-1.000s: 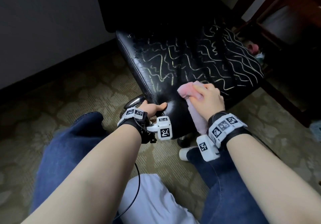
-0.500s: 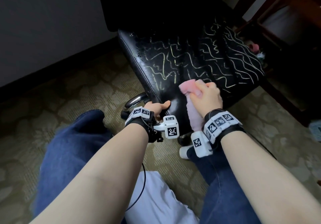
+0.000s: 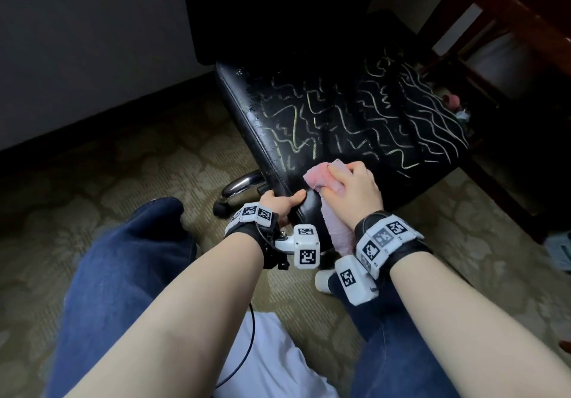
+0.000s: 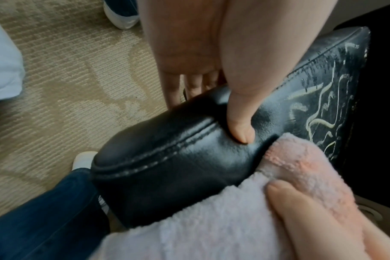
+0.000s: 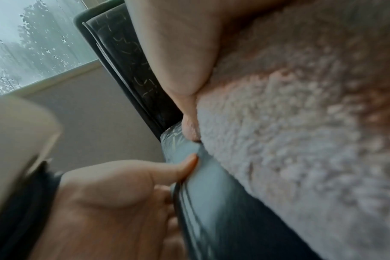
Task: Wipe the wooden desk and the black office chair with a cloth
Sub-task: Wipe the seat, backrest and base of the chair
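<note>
The black office chair seat (image 3: 340, 119) carries pale wavy scribbles across its top. My left hand (image 3: 279, 204) grips the seat's near corner, thumb on top and fingers under the edge (image 4: 241, 123). My right hand (image 3: 355, 190) holds a pink fluffy cloth (image 3: 321, 176) pressed on the seat's near edge, just right of the left thumb. The cloth (image 4: 234, 211) drapes down over the front of the seat. In the right wrist view the cloth (image 5: 301, 132) fills the right side, with the left hand (image 5: 122, 193) below it. The wooden desk (image 3: 525, 11) stands at the far right.
Patterned beige carpet (image 3: 123, 166) covers the floor. A chrome chair base leg (image 3: 241, 183) curves out under the seat. My knees in blue jeans (image 3: 123, 274) flank the chair. A grey wall (image 3: 77, 42) rises at the left. Small items lie under the desk (image 3: 454, 101).
My right hand slid the pink cloth a little leftward along the seat's near edge, closer to the left thumb. The left hand kept its grip on the corner.
</note>
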A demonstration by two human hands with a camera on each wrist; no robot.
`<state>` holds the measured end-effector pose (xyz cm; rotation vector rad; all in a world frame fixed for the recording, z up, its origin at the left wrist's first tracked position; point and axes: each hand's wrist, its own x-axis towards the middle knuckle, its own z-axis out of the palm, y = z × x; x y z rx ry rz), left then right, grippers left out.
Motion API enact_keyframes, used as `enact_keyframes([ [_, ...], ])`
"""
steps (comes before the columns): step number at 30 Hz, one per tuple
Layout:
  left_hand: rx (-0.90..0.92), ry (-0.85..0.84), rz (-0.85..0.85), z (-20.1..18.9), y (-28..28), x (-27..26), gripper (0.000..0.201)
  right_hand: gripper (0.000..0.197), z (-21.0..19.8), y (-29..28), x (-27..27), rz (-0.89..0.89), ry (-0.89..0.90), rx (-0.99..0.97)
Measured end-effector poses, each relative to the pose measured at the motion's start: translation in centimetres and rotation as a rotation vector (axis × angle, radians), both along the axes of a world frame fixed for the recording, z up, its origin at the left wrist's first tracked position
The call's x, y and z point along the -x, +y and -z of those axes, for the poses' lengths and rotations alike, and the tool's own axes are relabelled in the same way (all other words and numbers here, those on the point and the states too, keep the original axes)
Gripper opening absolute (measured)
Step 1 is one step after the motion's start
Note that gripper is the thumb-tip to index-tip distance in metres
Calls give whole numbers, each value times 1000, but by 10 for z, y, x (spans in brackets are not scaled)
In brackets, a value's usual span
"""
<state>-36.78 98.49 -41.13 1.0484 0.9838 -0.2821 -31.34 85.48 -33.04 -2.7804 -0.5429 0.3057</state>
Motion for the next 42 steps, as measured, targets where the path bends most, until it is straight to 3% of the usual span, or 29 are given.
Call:
enact_keyframes([
  [5, -44, -7, 135, -1, 10, -2, 81, 34, -9, 16, -42, -19, 51, 52],
  [8, -142, -11, 142, -3, 22, -7, 88, 33, -6, 19, -64, 151, 28, 25],
  [9, -170, -5, 153, -5, 26, -10, 97, 34, -5, 20, -68, 205, 22, 19],
  [12, -238, 45, 244, -6, 35, -20, 148, 39, 0, 31, -60, 224, -35, 81],
  [15, -234, 72, 240, 8, 36, -27, 165, 43, 4, 40, -34, 17, -101, 132],
  [18, -270, 81, 279, -2, 38, -24, 152, 46, 10, 39, -16, -268, -140, 149],
  [21, -258, 63, 271, -1, 41, -24, 137, 45, 4, 36, -29, -327, -90, 154],
  [23, -229, 62, 251, -3, 41, -24, 131, 45, 0, 31, -49, -232, -61, 178],
  [27, -208, 79, 232, 0, 40, -22, 139, 39, -6, 17, -85, 170, -2, 104],
  [30, -178, 70, 240, 3, 40, -18, 145, 37, -1, 21, -88, 237, -21, 120],
  [33, -117, 54, 231, 8, 38, -14, 160, 37, 1, 33, -71, 120, -63, 117],
  [35, -132, 39, 242, 10, 39, -11, 156, 38, 3, 38, -52, -52, -80, 124],
  [39, -197, 14, 274, 3, 37, -9, 133, 43, 4, 52, -22, -387, -56, 99],
  [42, -276, -29, 339, 2, 34, -11, 101, 45, 1, 66, -18, -553, -45, 170],
])
